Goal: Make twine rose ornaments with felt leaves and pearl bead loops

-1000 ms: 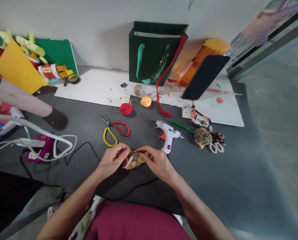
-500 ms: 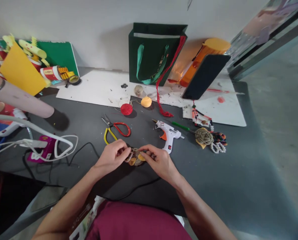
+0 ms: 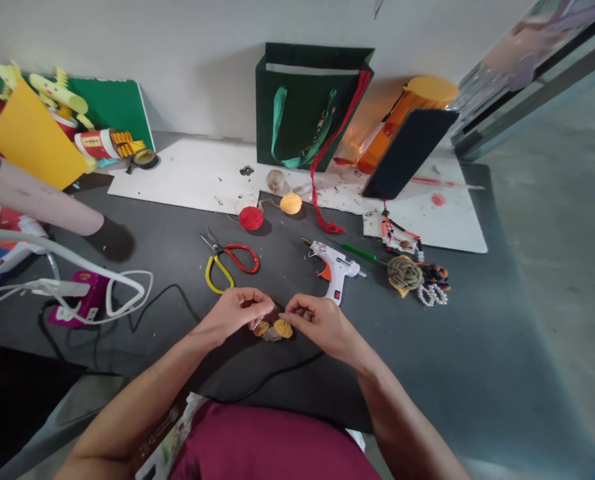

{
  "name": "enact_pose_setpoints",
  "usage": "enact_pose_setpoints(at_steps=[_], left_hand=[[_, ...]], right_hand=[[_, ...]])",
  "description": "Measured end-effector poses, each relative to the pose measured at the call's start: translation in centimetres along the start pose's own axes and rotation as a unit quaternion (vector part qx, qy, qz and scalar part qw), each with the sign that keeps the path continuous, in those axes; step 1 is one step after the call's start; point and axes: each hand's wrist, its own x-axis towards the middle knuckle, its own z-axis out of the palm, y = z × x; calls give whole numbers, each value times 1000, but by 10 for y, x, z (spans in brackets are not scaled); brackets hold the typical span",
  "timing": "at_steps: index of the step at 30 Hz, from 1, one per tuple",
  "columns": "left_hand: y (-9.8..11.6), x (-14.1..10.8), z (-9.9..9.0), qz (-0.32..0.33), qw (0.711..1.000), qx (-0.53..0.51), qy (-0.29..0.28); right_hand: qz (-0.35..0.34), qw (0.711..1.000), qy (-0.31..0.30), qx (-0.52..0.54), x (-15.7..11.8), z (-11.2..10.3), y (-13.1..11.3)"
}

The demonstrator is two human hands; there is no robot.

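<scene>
Grey table [image 3: 477, 333]; green bag [image 3: 292, 107], lettering illegible; hands [image 3: 242, 310] [image 3: 322, 323] at crocheted piece [image 3: 273, 333].

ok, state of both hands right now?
Left hand: pinched closed at the beaded yarn ornament; exact hold hidden.
Right hand: pinched closed near its opposite side; can't tell on what.

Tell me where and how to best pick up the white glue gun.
Probably by the handle, coming from the near right with the right hand. The white glue gun lies on its side, handle toward you, nozzle pointing away to the left. The orange trigger faces left, so your palm would meet the handle's back.
</scene>
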Motion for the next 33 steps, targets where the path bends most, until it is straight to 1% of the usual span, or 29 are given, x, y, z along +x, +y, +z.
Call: enact_pose_setpoints(at_steps=[2, 4, 6, 9, 11, 14, 17, 20, 24, 28, 33], left_hand=[[-2, 0, 1, -15, 1000, 14, -20], [-3, -2, 2, -15, 999, 37, -31], [-4, -3, 3, -2, 998, 58, -36], [-5, -4, 3, 10, 997, 61, -45], [-6, -4, 2, 16, 997, 50, -49], [-7, -3, -1, 29, 997, 32, -60], [-9, -3, -3, 36, 998, 12, -57], [-10, -2, -2, 36, 998, 0, -45], [-13, 0, 0, 23, 999, -16, -31], [-13, 2, 0, 7, 999, -32, -17], [-7, 1, 1, -8, 999, -49, -4]], right_hand=[[30, 997, -41, 61, 0, -1, -3], [37, 990, -60, 124, 0, 1, -6], [27, 983, -54, 175, 1, 4, -8], [0, 977, -6, 214, 2, 8, -9], [-29, 980, 18, 196, 2, 10, -7], [-69, 993, 12, 96, 4, 13, -2], [-75, 996, 33, 20, 6, 16, 4], [-81, 995, 63, 3, 7, 17, 5], [-76, 994, 81, -19, 7, 14, 2], [-81, 994, 70, -26, 5, 9, -3], [-120, 992, 32, -17, 2, 3, -6]])
